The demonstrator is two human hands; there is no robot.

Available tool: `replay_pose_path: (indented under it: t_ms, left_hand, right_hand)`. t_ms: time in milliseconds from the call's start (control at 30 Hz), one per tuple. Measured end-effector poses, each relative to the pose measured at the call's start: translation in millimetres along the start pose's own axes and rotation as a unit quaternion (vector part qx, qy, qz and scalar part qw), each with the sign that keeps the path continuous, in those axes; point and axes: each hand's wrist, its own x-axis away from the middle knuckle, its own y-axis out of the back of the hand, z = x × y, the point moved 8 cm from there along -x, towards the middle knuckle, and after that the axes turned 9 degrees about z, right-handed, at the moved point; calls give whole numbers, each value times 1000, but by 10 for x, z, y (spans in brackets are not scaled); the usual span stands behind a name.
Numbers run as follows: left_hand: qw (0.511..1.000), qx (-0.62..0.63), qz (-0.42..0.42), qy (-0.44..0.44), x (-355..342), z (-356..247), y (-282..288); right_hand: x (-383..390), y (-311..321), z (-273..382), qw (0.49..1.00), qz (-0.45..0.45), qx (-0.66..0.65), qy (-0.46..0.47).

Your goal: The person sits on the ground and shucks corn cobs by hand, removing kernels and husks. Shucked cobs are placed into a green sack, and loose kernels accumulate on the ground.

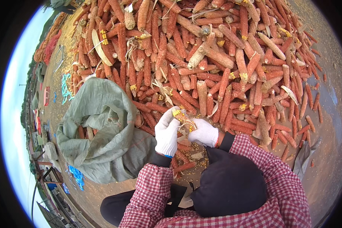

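A short corn cob (185, 121) with some yellow kernels and pale husk strands is held between my two hands, in front of the big heap. White-gloved, my left hand (166, 133) closes its fingers on the cob's left end. My right hand (204, 133), in a matching white glove, grips the other end. Just beyond them rises a heap of reddish corn cobs (216, 72), mostly bare, a few with patches of yellow kernels. Left of my hands stands a green woven sack (98, 148), its mouth open and some cobs inside.
Loose kernels and cobs lie on the ground by my knees. A grey sack (304, 159) lies at the right. Turquoise netting (66, 87) and blue plastic scraps (76, 176) are at the left. More kernels (69, 32) spread at the far left.
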Motion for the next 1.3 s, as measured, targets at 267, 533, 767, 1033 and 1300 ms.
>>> replay_pose_path:
  t_ms: [267,533,767,1033,1300]
  left_hand:
    - [996,-86,27,2,10,-80,-65]
    - [997,-78,19,22,36,-119,-123]
    - [999,-46,10,0,24,-79,-12]
    - [996,-88,5,18,11,-94,-4]
    - [997,-12,63,32,9,-118,-58]
  right_hand:
    - [105,-123,-77,967,63,-225,-103]
    - [118,-153,-95,952,93,-276,-94]
    - [133,-239,-124,914,145,-369,-90]
    - [161,-261,-63,911,168,-370,-74]
    - [216,-348,-38,846,266,-461,-36]
